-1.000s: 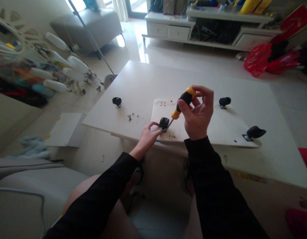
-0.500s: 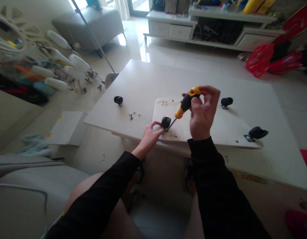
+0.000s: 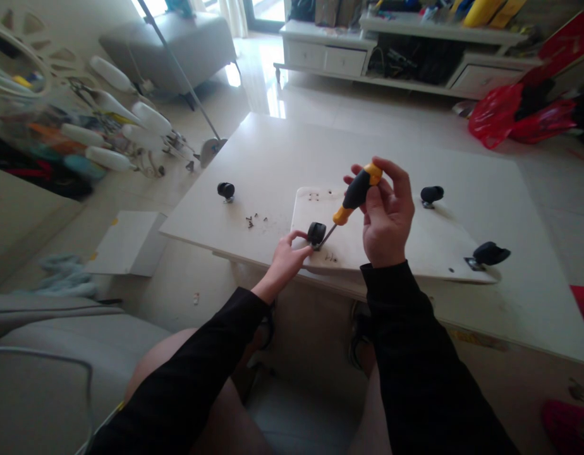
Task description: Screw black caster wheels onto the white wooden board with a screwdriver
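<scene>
A white board (image 3: 391,240) lies on the white table, with a black caster wheel (image 3: 316,231) standing at its near left corner. My left hand (image 3: 288,258) pinches this caster low down, thumb and forefinger at its base. In my right hand (image 3: 387,218) is a yellow and black screwdriver (image 3: 357,191), tilted so that its tip meets the caster's base plate. Beside it on the board lie a few small screws (image 3: 330,257). Two more casters, a far one (image 3: 431,194) and a near one (image 3: 491,253), stand at the board's right end.
Another caster (image 3: 225,191) and several loose screws (image 3: 250,221) sit on the table (image 3: 273,151) to the left. A white box (image 3: 126,243) is on the floor at left. Beyond the table stand a low cabinet (image 3: 325,57) and a red plastic bag (image 3: 495,117).
My right hand has shifted its grip and turned slightly around the screwdriver handle. The tip stays at the caster's base, and my left hand keeps its place.
</scene>
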{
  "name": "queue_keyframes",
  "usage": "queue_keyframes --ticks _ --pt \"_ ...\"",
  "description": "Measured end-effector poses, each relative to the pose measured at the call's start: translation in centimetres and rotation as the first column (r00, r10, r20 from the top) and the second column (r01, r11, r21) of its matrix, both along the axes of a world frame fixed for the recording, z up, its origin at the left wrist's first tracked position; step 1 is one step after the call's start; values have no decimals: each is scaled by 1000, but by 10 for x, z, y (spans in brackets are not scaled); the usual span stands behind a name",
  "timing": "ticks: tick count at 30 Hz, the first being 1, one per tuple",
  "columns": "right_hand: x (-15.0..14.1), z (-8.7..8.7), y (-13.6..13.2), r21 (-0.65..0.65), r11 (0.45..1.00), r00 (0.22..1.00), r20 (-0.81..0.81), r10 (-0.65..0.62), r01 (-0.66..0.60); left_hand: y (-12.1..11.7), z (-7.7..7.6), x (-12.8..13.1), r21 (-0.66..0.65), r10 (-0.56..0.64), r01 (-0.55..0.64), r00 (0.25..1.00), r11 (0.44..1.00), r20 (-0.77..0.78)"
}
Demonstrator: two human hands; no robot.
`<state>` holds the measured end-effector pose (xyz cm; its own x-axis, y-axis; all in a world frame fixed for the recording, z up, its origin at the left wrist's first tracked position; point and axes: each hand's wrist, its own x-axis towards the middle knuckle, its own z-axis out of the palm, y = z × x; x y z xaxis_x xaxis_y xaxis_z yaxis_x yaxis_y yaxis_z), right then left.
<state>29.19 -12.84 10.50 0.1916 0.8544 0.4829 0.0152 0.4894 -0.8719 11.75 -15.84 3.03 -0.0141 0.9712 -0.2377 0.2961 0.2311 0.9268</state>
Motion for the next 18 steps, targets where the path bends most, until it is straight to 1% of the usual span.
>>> queue_keyframes --ticks 2,5,7,10,12,14,18 --pt "-1 2 0 10 998 998 35 -58 57 0 0 0 -9 4 -4 1000 1000 -1" --pt "-2 3 0 86 982 985 37 -169 165 -1 0 0 -26 2 -2 1000 1000 6" --pt "-2 2 0 115 981 987 19 -159 155 0 0 0 -30 4 -4 1000 1000 0" --pt "-3 -2 1 100 995 1000 9 -29 28 1 -1 1 -16 5 -6 1000 1000 -14" --pt "-3 -4 2 105 994 999 15 29 -30 2 -2 1 -6 4 -4 1000 1000 -9" --pt "-1 -7 5 137 990 999 31 16 -20 2 -4 1 -4 7 -7 1000 1000 -2" --pt "3 -10 9 192 975 989 70 -130 115 1 -5 1 -10 5 -5 1000 1000 4"
